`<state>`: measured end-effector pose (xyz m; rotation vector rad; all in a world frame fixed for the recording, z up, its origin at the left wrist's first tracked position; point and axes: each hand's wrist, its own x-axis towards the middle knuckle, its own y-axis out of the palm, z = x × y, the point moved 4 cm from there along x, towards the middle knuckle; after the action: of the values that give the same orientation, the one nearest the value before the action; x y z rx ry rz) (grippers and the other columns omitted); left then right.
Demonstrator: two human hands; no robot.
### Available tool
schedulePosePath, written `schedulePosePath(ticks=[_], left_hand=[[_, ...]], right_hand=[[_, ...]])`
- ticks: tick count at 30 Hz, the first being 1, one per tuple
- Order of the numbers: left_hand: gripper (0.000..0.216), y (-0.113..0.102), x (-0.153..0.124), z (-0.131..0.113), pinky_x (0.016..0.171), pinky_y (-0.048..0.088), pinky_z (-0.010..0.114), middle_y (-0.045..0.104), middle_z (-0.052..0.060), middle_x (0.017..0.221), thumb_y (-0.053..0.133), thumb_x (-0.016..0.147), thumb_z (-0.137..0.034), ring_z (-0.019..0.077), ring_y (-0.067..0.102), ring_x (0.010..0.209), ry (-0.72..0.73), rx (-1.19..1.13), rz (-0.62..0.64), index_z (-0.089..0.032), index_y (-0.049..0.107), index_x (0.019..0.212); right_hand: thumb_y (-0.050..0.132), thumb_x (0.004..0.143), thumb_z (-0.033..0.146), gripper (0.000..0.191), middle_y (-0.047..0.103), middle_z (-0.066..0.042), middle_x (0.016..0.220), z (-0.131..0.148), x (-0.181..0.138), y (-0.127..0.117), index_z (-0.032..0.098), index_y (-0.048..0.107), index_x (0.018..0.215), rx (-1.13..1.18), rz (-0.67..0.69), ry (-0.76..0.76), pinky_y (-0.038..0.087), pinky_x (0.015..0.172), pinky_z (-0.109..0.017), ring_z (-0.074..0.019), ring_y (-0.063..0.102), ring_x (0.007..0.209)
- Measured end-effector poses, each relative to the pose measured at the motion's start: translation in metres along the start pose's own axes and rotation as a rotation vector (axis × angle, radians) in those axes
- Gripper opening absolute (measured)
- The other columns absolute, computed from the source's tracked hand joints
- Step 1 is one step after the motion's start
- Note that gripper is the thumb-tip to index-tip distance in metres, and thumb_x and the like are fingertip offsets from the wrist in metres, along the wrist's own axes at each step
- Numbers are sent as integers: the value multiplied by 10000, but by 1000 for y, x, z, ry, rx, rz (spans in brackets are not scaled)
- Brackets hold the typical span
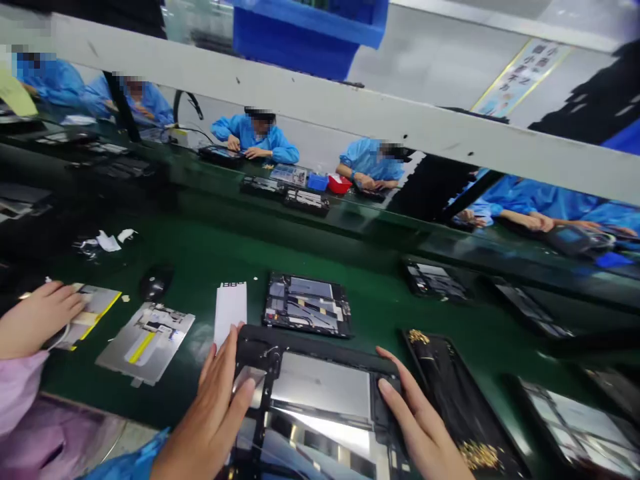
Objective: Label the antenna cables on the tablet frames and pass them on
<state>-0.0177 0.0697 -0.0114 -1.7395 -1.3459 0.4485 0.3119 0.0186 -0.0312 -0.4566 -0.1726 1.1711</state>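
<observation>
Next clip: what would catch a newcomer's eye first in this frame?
Front and centre, the left hand and right hand rest flat on the two ends of an opened tablet with a silvery panel. Just beyond it on the green belt lies a second open tablet, with a white strip to its left. At far left, another person's hand rests on a yellow-edged sheet.
</observation>
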Motion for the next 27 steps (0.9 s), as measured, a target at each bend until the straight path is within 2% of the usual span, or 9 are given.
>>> schedulePosePath(ticks=[2,3,6,8,11,15,18,23,27], left_hand=[[661,4,2,13,1199,355,491,237,53,1651,333,1058,-354,263,293,1505,21,5,52,-300,-27,1609],[624,5,8,22,1200,364,461,259,36,1649,324,1062,-357,245,323,1496,35,7,71,-312,34,1612],[468,3,39,60,1129,464,340,396,8,1600,313,1068,-340,195,474,1412,47,95,4,-308,401,1526],[423,12,62,85,1132,464,364,470,40,1554,344,1056,-358,211,517,1376,69,167,-65,-253,568,1399],[426,42,82,114,1151,432,482,526,117,1500,428,1019,-409,276,522,1370,108,225,-75,-192,614,1335],[456,75,78,128,1151,419,508,477,142,1534,481,994,-383,298,478,1407,101,293,-84,-166,561,1388],[470,81,71,128,1176,392,486,460,132,1548,502,988,-382,283,450,1428,96,328,-83,-170,542,1406],[478,79,72,127,1191,370,462,468,127,1545,508,987,-383,274,440,1436,88,355,-71,-170,538,1414],[470,76,75,124,1204,327,509,460,147,1546,478,996,-373,294,441,1432,88,337,-52,-156,545,1408]], right_hand=[[588,877,624,541,488,-119,1517,-3,12,-2,250,678,1258,-250,-31,-163,304,1198,-589,-365,410,1441],[583,885,606,517,465,-131,1529,1,21,-2,241,689,1235,-331,-15,-238,299,1191,-614,-379,398,1444],[574,943,485,384,503,-127,1476,38,61,12,263,661,1245,-412,105,-470,394,1144,-564,-331,474,1388],[561,979,389,255,606,-117,1322,80,92,41,250,659,1169,-403,229,-665,479,1073,-465,-268,578,1263],[542,989,221,127,681,-83,1048,129,135,125,194,649,1051,-506,591,-902,555,881,-324,-189,668,989],[662,891,95,82,693,-43,965,140,175,245,163,678,934,-640,800,-980,534,844,-257,-143,668,893],[647,916,107,64,692,-49,995,124,186,302,142,681,957,-728,847,-992,538,868,-304,-160,666,934],[632,979,275,162,675,-61,1123,108,189,330,139,662,1062,-844,848,-967,556,920,-421,-205,658,1043],[646,974,325,231,671,-66,1136,117,192,338,144,650,1117,-887,897,-884,571,887,-410,-199,669,1007]])
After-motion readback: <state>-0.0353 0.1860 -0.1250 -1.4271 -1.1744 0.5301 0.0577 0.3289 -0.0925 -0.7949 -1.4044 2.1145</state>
